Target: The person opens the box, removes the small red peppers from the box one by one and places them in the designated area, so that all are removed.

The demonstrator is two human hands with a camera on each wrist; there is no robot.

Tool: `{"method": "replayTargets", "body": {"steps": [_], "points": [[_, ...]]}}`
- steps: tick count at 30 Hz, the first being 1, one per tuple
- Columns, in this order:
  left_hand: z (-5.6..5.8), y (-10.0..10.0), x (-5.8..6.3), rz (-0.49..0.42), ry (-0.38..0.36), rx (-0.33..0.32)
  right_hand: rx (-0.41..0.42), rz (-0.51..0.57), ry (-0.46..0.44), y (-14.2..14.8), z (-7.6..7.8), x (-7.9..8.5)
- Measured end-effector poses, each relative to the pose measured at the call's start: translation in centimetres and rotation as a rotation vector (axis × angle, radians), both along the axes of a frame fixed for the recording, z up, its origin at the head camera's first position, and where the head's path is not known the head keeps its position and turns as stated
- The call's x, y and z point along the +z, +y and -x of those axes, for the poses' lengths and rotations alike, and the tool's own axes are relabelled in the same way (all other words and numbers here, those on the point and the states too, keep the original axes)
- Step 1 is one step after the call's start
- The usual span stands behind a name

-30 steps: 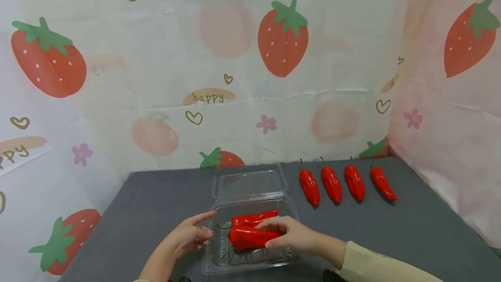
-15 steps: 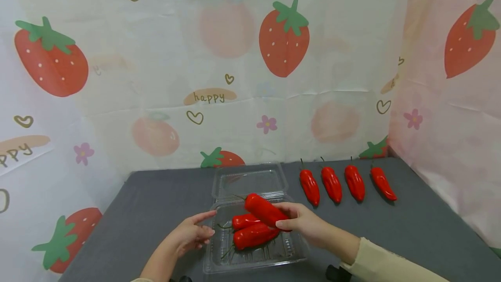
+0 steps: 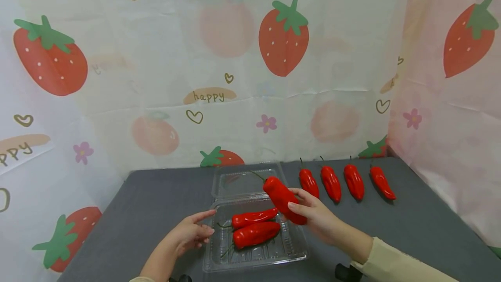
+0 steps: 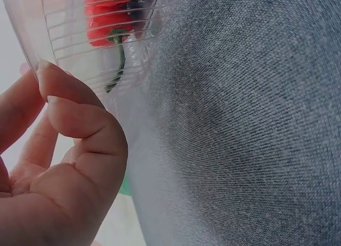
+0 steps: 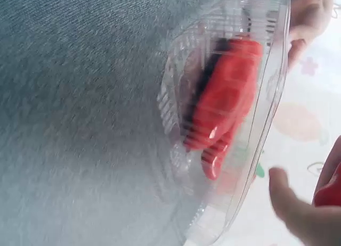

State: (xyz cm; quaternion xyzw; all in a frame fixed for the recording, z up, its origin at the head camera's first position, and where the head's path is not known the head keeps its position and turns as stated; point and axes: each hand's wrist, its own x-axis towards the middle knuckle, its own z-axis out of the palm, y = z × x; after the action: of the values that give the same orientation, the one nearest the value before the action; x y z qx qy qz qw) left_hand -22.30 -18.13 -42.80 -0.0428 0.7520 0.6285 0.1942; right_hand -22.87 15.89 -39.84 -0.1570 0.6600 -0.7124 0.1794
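Note:
A clear plastic clamshell box [image 3: 254,266] lies with its lid [image 3: 231,184] folded back. Inside are two long red peppers, one pepper [image 3: 250,218] behind the other pepper [image 3: 256,234], their green stems pointing left. At the box's left rim, my left hand [image 3: 192,235] pinches the edge; the left wrist view has these fingers [image 4: 80,118] right at the rim. My right hand [image 3: 318,216] grips a third red pepper [image 3: 283,199] above the box's right side, its stem up and to the left. Only a bit of this pepper [image 5: 331,193] enters the right wrist view.
Several more red peppers stand in a row at the back right, the nearest pepper [image 3: 309,182] just behind my right hand. A grey cloth [image 3: 156,199] covers the table. A strawberry-print sheet [image 3: 250,64] hangs behind and along the sides.
My right hand has lifted one pepper out of the box and carried it up and to the right, tilting its stem end upward. The left hand stays at the rim.

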Motion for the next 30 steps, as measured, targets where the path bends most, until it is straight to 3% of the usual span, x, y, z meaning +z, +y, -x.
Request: {"method": "replayTargets", "body": {"steps": [8, 15, 21, 30], "points": [[0.1, 0.0, 0.0, -0.002, -0.009, -0.004, -0.099, -0.01, 0.01, 1.3, -0.2, 0.2], [0.1, -0.1, -0.1, -0.012, -0.003, -0.017, -0.205, -0.011, -0.038, 2.1, -0.3, 0.1], [0.2, 0.0, -0.1, -0.004, -0.008, -0.01, -0.2, -0.042, -0.065, 3.2, -0.3, -0.4], [0.1, 0.1, 0.1, -0.001, -0.013, 0.001, -0.255, -0.1, -0.102, 4.9, 0.1, -1.3]]}}
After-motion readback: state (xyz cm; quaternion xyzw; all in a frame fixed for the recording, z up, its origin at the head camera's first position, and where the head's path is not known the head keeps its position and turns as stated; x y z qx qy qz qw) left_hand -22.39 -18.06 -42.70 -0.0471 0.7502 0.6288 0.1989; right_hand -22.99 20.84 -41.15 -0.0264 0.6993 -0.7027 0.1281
